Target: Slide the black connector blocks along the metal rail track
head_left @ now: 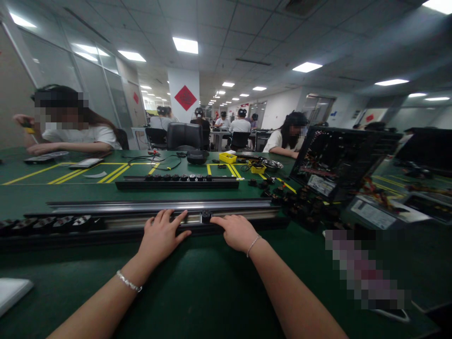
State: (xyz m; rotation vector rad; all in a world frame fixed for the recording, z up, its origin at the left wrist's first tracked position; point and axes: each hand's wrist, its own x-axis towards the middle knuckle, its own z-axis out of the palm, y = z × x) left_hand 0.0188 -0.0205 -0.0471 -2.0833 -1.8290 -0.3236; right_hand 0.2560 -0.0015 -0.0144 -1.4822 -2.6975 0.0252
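My left hand (160, 235) is open, its spread fingers resting on a long black track (127, 221) with a pale inner strip. Inside this track sits a small black block (206, 216), just right of my left fingertips. One stretched digit of my right hand (238, 233) touches the block's right side; the other fingers bend over the track's far side and are partly hidden. Several black round-topped modules (45, 222) line the track's left end. Right behind it lies another long rail (158, 205) with a shiny surface.
Farther back, a shorter black track (176, 184) carries a row of modules. Loose black parts (305, 207) are heaped to the right, near an open computer case (339, 160) and a power supply (374, 212). Yellow trays (228, 157) stand beyond. People sit across the green table (197, 292).
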